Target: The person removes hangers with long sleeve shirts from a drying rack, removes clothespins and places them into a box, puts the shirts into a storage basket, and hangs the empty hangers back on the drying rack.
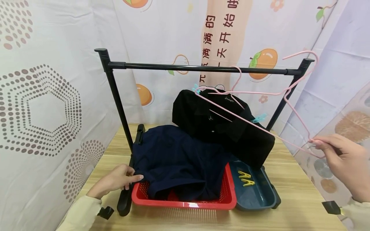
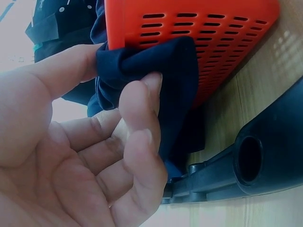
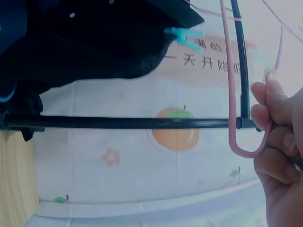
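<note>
right hand (image 1: 347, 160) pinches pink hanger (image 3: 232, 109), left hand (image 1: 118, 178) navy cloth (image 1: 179, 157) (yellow pegs (image 1: 249, 183): head view only)

Dark brown Chinese characters stand on a peach band of the patterned curtain (image 1: 179, 29) in two columns, read from the bottom up: "元气满满的" and "一天开始啦". The black bar (image 1: 179, 67) crosses "气", and the top edge cuts "啦". In the right wrist view "一天开始" shows again, the pink hanger (image 3: 230, 90) passing over the row's end. Small white script (image 1: 229, 99) on the black garment (image 1: 219, 128) is too small to read.
</note>
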A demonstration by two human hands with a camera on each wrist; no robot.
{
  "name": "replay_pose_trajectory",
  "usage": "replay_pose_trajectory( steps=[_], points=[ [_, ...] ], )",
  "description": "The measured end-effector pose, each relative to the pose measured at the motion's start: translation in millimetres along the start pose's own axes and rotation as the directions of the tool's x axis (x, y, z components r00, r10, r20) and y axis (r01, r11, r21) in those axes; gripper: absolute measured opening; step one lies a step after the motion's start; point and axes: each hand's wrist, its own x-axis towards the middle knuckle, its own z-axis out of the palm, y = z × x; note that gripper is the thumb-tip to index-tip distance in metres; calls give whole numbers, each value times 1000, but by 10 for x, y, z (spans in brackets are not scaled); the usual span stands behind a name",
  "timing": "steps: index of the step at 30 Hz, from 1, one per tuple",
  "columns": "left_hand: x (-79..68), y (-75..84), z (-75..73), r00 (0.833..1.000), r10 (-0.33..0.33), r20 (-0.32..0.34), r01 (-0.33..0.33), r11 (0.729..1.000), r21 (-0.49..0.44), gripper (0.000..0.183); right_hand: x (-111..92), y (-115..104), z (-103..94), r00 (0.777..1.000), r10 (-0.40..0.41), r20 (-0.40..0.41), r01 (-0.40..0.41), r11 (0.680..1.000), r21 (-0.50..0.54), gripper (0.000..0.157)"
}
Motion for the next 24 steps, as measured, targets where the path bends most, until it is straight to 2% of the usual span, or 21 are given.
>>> replay_pose_trajectory(
  steps=[5, 9, 16, 18, 24],
  points=[
    [-9, -5, -10, 1000, 6, 8, -6, 1000, -2, 43, -64, 88, -87, 997, 74, -5, -74, 996, 43, 11],
    [-12, -15, -19, 1000, 13, 11, -13, 1000, -2, 43, -126, 189, -108, 993, 105, -62, -97, 988, 123, 14],
    [-26, -44, -21, 1000, 21, 16, -21, 1000, -6, 43, -217, 404, -139, 984, 89, -156, -47, 967, 250, 22],
    [-28, -49, -20, 1000, 23, 17, -23, 1000, -7, 42, -248, 447, -154, 980, 91, -175, -44, 966, 255, 21],
    [-21, -56, -15, 1000, 24, 18, -24, 1000, -5, 43, -382, 565, -215, 977, 124, -176, -99, 985, 144, 24]
  ],
)
